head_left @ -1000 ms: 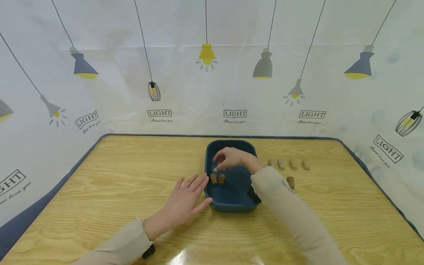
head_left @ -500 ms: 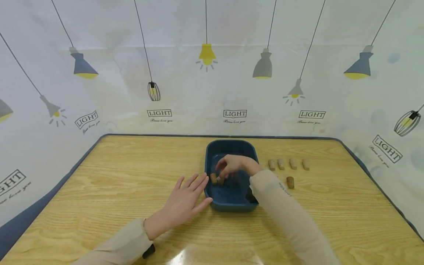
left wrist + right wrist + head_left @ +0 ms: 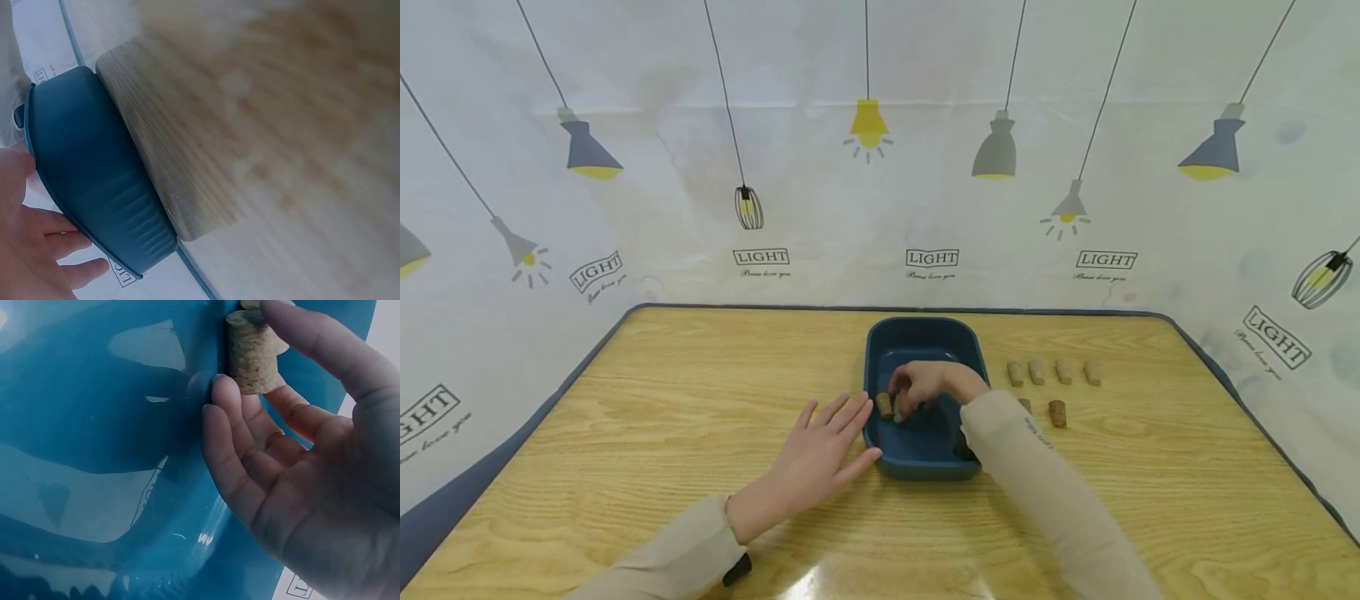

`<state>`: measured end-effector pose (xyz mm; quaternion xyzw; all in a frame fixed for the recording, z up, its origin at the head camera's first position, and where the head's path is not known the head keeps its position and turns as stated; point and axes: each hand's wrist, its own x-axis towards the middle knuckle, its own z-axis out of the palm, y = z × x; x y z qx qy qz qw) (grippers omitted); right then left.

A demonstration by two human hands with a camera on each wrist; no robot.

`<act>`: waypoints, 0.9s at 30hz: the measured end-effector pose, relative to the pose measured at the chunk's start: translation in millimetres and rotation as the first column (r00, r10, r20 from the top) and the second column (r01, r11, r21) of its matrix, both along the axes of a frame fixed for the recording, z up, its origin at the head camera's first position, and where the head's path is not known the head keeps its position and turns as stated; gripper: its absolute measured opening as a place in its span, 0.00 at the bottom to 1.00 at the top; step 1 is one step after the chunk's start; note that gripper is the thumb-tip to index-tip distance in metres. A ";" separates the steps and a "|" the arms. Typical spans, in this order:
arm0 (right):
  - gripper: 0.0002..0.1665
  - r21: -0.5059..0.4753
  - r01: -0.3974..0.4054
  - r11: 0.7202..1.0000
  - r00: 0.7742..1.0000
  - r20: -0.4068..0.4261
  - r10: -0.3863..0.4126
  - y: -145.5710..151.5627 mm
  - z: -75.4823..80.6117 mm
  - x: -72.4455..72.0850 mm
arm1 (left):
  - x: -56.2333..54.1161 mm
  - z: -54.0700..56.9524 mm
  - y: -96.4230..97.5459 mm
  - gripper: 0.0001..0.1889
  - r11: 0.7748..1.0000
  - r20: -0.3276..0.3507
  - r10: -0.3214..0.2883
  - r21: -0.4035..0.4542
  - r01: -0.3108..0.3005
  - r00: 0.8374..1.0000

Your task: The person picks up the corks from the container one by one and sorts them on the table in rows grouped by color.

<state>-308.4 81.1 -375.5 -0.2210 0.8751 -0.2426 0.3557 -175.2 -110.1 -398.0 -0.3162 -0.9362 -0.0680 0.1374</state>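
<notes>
My right hand (image 3: 919,387) reaches down inside the blue tray (image 3: 928,468), thumb and fingers around a cork (image 3: 252,353) at the tray's left side. In the head view that cork is mostly hidden behind the fingers. A second brown cork (image 3: 884,406) stands just left of my fingertips, close to the tray wall. Fingers spread and straight, my left hand (image 3: 812,458) touches the tray's left rim. The left wrist view shows its fingertips along the rim of the tray (image 3: 94,162).
Right of the tray, several pale corks (image 3: 1063,372) stand in a row on the wooden table (image 3: 700,375). Nearer me is a darker cork (image 3: 1057,413), with another cork (image 3: 1026,405) partly behind the right sleeve (image 3: 1037,467). A printed backdrop (image 3: 820,183) rises behind the table.
My right hand has moved down and slightly toward me inside the tray, reaching the right one of the two corks. The left hand and the tray have stayed still.
</notes>
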 end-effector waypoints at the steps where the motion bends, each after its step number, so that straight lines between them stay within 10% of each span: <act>1: 0.26 0.002 0.005 1.000 1.000 0.000 -0.005 -0.4 -1.2 0.0 | 0.0 -0.1 0.1 0.33 1.000 0.001 0.000 0.001 0.000 1.000; 27: 0.20 -0.086 -0.049 0.995 0.987 -0.157 0.035 8.6 14.3 -10.1 | 0.6 0.6 0.5 0.32 1.000 0.014 0.002 0.008 -0.002 1.000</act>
